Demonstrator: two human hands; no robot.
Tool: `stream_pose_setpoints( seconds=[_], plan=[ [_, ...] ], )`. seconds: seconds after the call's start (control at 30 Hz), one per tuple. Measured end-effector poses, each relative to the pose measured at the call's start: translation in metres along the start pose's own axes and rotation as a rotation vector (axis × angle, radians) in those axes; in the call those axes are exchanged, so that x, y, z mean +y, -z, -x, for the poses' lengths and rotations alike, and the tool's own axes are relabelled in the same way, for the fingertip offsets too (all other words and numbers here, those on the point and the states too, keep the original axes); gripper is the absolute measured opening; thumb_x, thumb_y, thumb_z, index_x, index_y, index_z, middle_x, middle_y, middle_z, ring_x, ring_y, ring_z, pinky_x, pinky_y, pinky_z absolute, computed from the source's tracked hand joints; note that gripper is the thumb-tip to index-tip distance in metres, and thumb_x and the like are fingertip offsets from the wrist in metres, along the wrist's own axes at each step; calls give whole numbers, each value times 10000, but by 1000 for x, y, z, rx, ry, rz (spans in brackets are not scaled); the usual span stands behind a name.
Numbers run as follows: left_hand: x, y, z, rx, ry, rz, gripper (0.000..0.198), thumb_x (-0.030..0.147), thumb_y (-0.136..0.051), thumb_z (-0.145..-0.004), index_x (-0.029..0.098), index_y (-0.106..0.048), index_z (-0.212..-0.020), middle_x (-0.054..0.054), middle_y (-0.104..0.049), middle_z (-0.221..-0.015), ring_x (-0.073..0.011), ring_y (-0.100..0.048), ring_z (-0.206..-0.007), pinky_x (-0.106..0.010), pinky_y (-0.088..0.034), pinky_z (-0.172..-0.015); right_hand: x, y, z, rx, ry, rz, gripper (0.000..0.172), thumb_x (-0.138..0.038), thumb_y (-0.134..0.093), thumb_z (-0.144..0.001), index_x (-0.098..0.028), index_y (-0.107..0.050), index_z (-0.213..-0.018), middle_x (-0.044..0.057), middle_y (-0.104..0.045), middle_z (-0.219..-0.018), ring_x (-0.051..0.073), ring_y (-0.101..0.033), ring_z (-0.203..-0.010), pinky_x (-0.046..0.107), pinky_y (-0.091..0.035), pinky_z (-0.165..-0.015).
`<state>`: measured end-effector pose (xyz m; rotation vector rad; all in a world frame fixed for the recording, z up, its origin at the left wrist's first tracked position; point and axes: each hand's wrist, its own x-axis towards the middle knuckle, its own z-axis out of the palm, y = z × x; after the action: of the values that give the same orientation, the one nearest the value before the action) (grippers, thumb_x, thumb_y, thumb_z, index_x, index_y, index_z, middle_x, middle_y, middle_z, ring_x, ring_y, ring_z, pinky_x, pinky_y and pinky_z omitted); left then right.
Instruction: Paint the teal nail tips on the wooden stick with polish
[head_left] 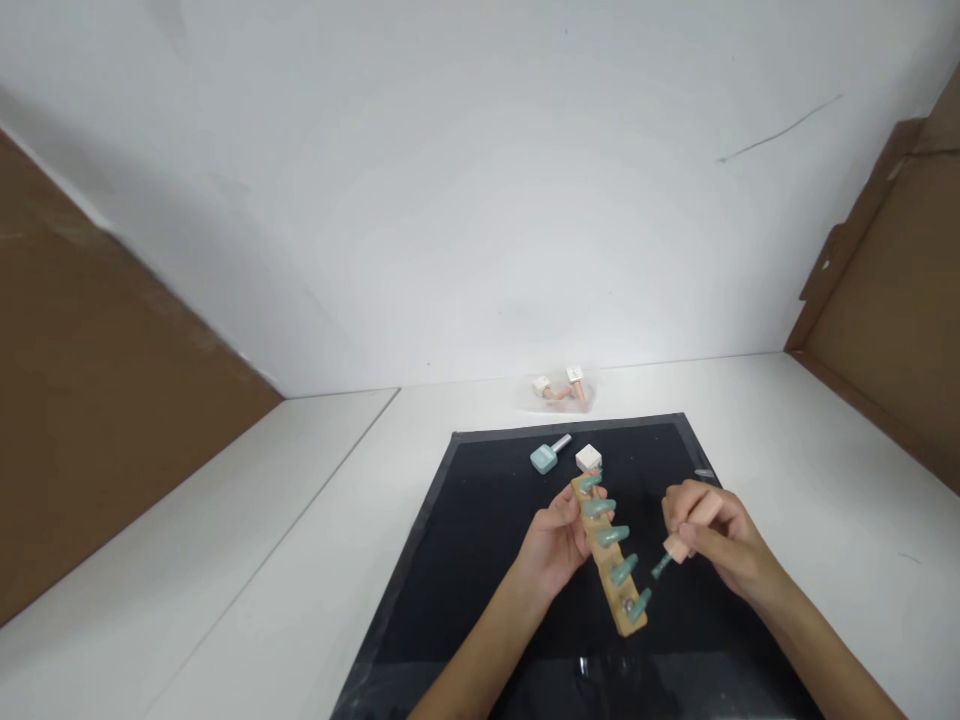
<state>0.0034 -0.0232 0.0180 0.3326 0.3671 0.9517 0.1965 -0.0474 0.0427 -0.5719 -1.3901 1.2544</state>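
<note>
My left hand (553, 548) is wrapped round a narrow wooden nail stand (604, 570), which it holds tilted above the black mat. Several long green false nails (613, 536) stick out along the stand. Between the fingers of my right hand (716, 530) is a nail polish brush (676, 549) with a peach-coloured cap; its green-coated tip points down toward the lowest nail, close beside it. A white square nail polish bottle (589, 458) stands on the mat just beyond the top end of the stand, which partly hides it.
A light blue polish bottle (544, 458) with a silver cap lies on the black mat (480, 500). Behind the mat, a clear tray (559, 404) holds white bottles with peach caps. Brown cardboard panels (97, 370) flank the white table, and a white wall rises behind.
</note>
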Motion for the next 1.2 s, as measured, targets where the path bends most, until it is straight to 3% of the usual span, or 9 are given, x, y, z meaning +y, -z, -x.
stream_pose_setpoints(
  seconds=[0.27, 0.4, 0.57, 0.73, 0.93, 1.2],
  plan=[
    [2, -5, -1, -5, 5, 19, 369, 128, -794, -544, 131, -659, -887, -12, -723, -761, -149, -682, -648, -216, -531, -594, -10, -3, -3, -145, 7, 33, 167, -356, -658, -794, -201, -667, -733, 30, -627, -564, 145, -499, -513, 275, -363, -477],
    [1, -2, -1, -18, 5, 21, 382, 119, -795, -540, 127, -655, -896, -14, -722, -762, -148, -681, -650, -218, -534, -601, -7, -2, -3, -86, 6, 86, 179, -338, -657, -798, -197, -659, -687, 28, -626, -563, 148, -506, -531, 274, -373, -487],
    [0, 2, -1, -21, -2, 18, 393, 121, -794, -538, 135, -659, -906, -11, -720, -768, -149, -683, -666, -216, -532, -620, -3, 0, -1, -16, 50, -9, 181, -296, -654, -807, -206, -656, -649, 15, -596, -589, 129, -469, -516, 257, -347, -469],
    [0, -1, -2, -31, 0, 11, 364, 125, -778, -567, 135, -661, -912, -11, -719, -779, -143, -680, -666, -219, -530, -632, -7, -3, -1, -148, 7, -60, 115, -329, -679, -781, -213, -684, -784, 4, -580, -557, 125, -462, -511, 250, -319, -470],
    [1, -4, -4, -27, 1, 16, 396, 141, -810, -529, 131, -662, -896, -11, -726, -762, -142, -683, -657, -208, -523, -619, -12, -8, -3, -240, -15, -27, 93, -301, -696, -767, -211, -682, -788, 1, -607, -588, 118, -497, -517, 246, -330, -483],
    [-1, -3, -1, 13, 4, 6, 409, 136, -823, -503, 135, -669, -882, -3, -726, -747, -141, -682, -642, -208, -522, -600, -4, -1, 1, -89, -12, 69, 156, -287, -638, -823, -213, -633, -686, 12, -621, -601, 141, -496, -565, 274, -365, -534]
  ],
)
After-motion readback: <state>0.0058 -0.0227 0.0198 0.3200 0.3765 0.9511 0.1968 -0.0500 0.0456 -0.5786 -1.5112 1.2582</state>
